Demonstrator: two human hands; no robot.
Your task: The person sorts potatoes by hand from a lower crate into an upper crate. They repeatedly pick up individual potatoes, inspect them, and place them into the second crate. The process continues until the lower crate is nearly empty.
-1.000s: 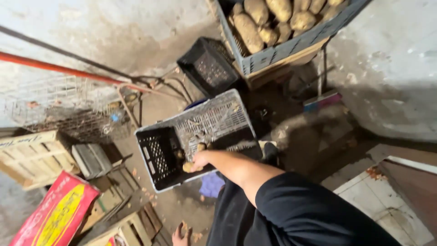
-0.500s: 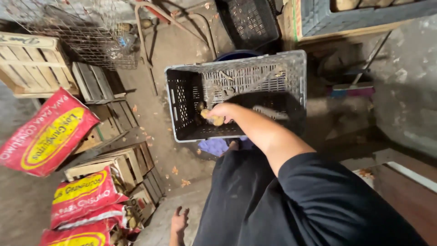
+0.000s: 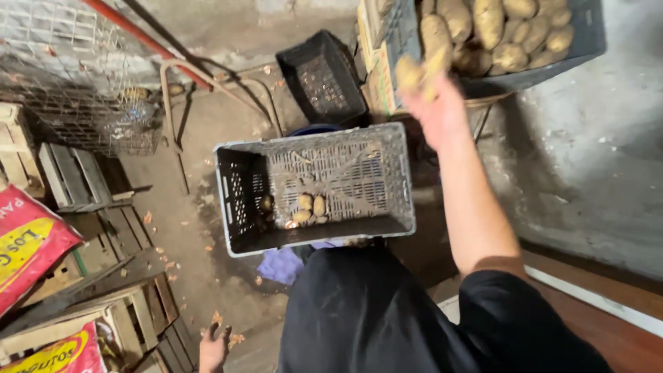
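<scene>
Far over at nine o'clock lie red and yellow sacks, with old wooden boxes just beside them on the dirty floor. Down at seven o'clock our left hand hangs low. Its fingers are loose and a bit spread, and it holds nothing. In the middle of our view sits the grey crate, tipped toward us. Only a few small potatoes rest on its bottom, close to its left side. A black crate lies behind it at twelve o'clock, with no potatoes in it that we can see. At one o'clock our right hand is up high, with the fingers curled around some blurry potatoes. It is too blurred for us to count them. The hand is right at the near edge of the blue crate, which is heaped full of big potatoes. We think the step here is carrying potatoes between the full blue crate and the nearly bare grey one, but we cannot tell which way. A next move calls for a firm hold on the blurry potatoes, so none slip out. It also calls for a low, soft set-down inside a crate, away from its hard rim.
</scene>
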